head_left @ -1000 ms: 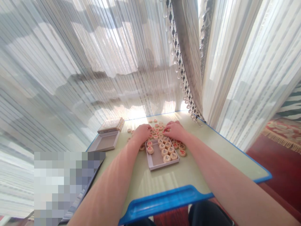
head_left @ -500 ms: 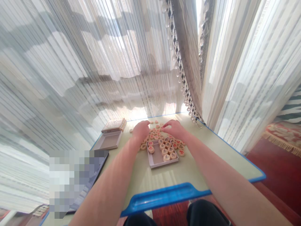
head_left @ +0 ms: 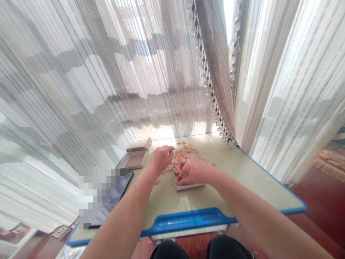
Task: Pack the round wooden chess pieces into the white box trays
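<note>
My right hand [head_left: 194,170] reaches into a shallow open box [head_left: 191,187], its fingertips pinching a round xiangqi piece [head_left: 179,181] with a red character at the box's near left corner. Two more red-marked pieces [head_left: 176,171] line the left side behind it. The hand covers most of the box's right part. To the left, my left hand [head_left: 161,159] hovers by the heap of loose xiangqi pieces [head_left: 183,154], fingers curved and thumb apart from them, with no piece visible in it.
On the left of the pale, blue-edged folding table [head_left: 253,180] lie an empty box lid [head_left: 134,160] and a stacked pale box [head_left: 138,144]. A dark-edged tablet [head_left: 114,198] rests nearer, partly blurred out. Sheer curtains [head_left: 151,72] hang beyond the table.
My right hand has come from the heap down into the box, bringing a red-marked piece to its left column. My left hand stays near the heap, slightly lower. The view has shifted slightly.
</note>
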`<state>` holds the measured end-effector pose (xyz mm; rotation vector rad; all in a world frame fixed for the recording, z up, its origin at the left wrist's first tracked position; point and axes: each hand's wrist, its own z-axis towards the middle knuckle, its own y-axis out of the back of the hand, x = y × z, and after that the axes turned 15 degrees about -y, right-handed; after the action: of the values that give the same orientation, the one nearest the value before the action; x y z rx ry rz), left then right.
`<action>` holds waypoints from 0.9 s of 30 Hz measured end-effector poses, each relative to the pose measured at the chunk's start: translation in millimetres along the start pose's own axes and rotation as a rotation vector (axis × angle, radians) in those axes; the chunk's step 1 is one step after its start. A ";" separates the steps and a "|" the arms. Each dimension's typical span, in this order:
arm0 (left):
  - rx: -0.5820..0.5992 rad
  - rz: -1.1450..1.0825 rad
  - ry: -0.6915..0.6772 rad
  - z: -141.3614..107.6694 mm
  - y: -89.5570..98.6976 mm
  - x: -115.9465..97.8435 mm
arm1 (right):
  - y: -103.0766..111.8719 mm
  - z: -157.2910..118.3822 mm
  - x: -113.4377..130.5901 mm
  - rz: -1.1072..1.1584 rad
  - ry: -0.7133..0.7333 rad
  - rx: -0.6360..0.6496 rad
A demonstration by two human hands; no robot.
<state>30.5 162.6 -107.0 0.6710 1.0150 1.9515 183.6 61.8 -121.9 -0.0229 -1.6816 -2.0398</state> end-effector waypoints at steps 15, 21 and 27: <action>0.188 -0.447 0.176 -10.8 7.8 23.0 | -1.7 -2.2 6.9 -0.105 0.021 0.015; 0.196 -0.441 0.151 -11.1 2.8 17.7 | -1.9 -2.3 4.9 -0.078 0.045 0.045; 0.211 -0.368 0.120 -9.2 -5.6 13.5 | -1.8 -1.2 7.9 -0.093 -0.007 0.025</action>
<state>18.9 172.1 -115.5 0.4450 1.3297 1.5921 176.3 58.1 -121.3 0.0580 -1.7420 -2.0883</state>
